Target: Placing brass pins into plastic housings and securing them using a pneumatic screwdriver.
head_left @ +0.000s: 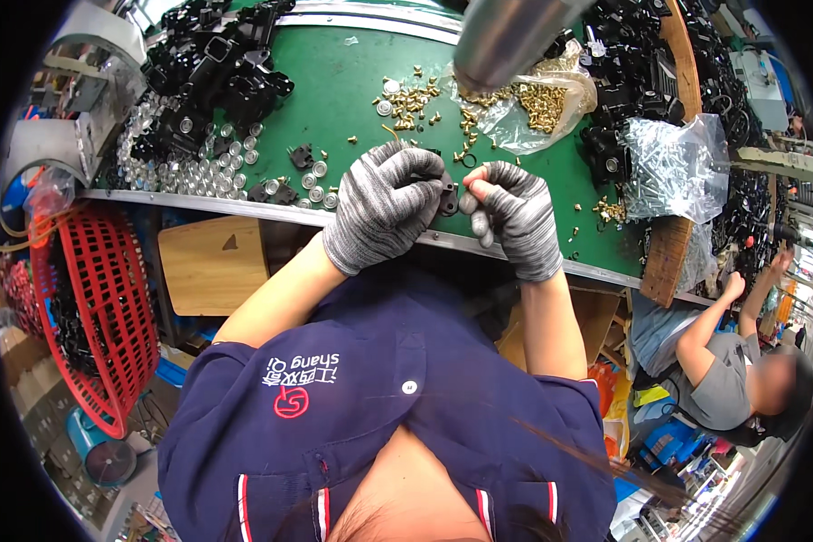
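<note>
My left hand (388, 206), in a grey striped knit glove, is closed on a small black plastic part (448, 197) with holes in it, held above the bench's near edge. Most of that part is hidden behind the fingers. Just right of it, my right hand (519, 217) wears a matching glove with a fingertip bare. Its thumb and forefinger are pinched together; anything between them is too small to make out. A black ring (469, 160) lies on the green bench top (316, 81) just beyond the hands. Loose brass screws (411, 104) are scattered farther back.
Silvery round caps (217, 176) and piled black parts (212, 72) lie left. A bag of brass screws (542, 107) sits far right of centre, beneath a metal cylinder (506, 45). Nearer right are a bag of silvery screws (676, 167) and a wooden board (668, 257). A co-worker (723, 379) sits right.
</note>
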Demonstrator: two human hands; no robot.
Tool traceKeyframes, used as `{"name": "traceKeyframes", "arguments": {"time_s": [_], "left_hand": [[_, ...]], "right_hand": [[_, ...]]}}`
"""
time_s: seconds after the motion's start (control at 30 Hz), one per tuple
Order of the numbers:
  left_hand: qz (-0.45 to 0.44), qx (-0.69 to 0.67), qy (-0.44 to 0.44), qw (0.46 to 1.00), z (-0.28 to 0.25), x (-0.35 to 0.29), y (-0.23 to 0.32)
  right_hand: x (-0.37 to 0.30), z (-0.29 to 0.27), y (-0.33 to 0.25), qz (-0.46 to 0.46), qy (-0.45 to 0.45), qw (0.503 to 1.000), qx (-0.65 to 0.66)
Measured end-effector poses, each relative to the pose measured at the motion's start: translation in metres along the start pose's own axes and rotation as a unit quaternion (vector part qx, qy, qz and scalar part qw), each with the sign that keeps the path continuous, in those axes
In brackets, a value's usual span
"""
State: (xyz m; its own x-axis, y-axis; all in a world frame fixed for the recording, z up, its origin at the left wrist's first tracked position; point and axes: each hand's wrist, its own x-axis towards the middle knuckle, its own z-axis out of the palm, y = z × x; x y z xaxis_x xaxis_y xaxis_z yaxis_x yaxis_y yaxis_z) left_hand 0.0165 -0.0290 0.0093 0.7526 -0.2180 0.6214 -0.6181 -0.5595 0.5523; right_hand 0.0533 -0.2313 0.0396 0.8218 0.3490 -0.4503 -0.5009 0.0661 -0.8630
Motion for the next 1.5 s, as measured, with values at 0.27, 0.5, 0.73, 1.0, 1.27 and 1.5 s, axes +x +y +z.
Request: {"name": "traceKeyframes", "arguments": {"time_s": [0.27, 0.5, 0.73, 1.0, 1.27, 1.5], "left_hand": [[0.02, 0.0, 0.026, 0.999, 0.002, -0.003, -0.001], [0.026, -0.008, 0.045, 0.999, 0.005, -0.006, -0.003], [0.041, 0.003, 0.085, 0.996, 0.008, -0.004, -0.009], [0.043, -0.002, 0.069, 0.997, 0.002, -0.006, -0.004], [0.055, -0.019, 0.086, 0.995, 0.006, -0.004, -0.005], [0.052, -0.023, 0.076, 0.996, 0.004, 0.002, -0.003]], "right_hand": [[0.009, 0.01, -0.024, 0.055, -0.077, 0.994, -0.058], [0.004, 0.015, -0.023, 0.037, -0.062, 0.99, -0.125], [0.025, 0.018, -0.06, -0.181, 0.011, 0.979, -0.095], [0.156, 0.089, -0.14, -0.572, 0.275, 0.693, -0.342], [0.193, 0.087, -0.152, -0.589, 0.164, 0.78, -0.138], [0.048, 0.055, -0.095, -0.388, -0.118, 0.911, 0.071]]}}
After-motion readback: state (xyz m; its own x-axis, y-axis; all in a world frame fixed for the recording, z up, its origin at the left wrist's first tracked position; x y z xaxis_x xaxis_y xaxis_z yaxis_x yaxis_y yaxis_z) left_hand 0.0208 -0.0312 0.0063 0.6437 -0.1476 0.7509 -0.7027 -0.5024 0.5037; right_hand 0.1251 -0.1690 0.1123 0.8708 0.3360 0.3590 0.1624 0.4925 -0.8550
